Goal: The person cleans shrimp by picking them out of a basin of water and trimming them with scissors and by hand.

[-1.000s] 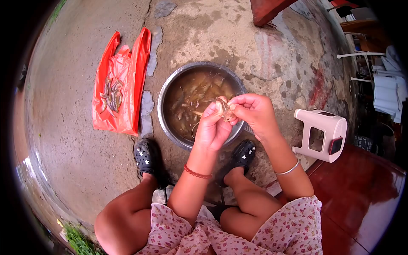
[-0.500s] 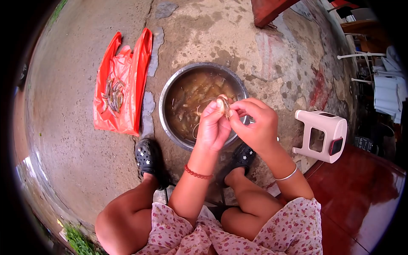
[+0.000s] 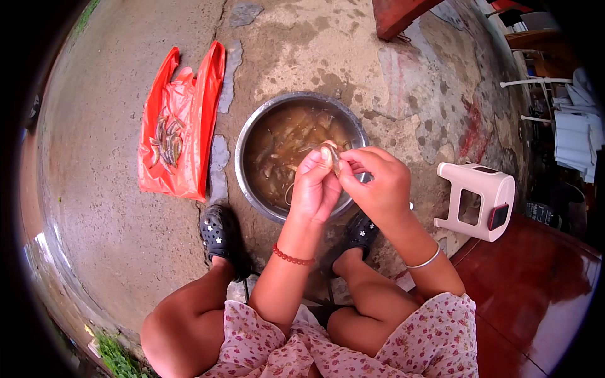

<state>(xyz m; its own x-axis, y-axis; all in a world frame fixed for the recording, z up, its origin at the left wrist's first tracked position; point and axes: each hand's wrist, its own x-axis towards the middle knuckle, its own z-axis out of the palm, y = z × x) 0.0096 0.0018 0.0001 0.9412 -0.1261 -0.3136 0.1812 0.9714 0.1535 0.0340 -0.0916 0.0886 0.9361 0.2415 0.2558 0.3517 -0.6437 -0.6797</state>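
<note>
Between both hands, over the near right part of the basin, is a small greyish-brown shrimp [image 3: 334,156], mostly covered by fingers. My left hand [image 3: 318,189] is closed on it with the thumb on top. My right hand [image 3: 380,183] pinches its near side with thumb and forefinger. Below them stands a round metal basin [image 3: 241,170] of murky brown water, with many shrimp [image 3: 296,129] in it. On the left, a red plastic bag [image 3: 198,142] lies flat on the ground, with a small pile of shrimp [image 3: 168,142] on top.
A pale pink plastic stool [image 3: 501,201] lies on its side at the right, a dark device on its seat. My feet, in black clogs [image 3: 219,232], flank the basin's near side. A red leg-like piece [image 3: 394,19] stands at the top. The concrete ground [image 3: 101,126] is damp and cracked.
Both hands hold nearly the same place over the basin. The fingers of my right hand have shifted very slightly at the shrimp; thin feelers near it show less now.
</note>
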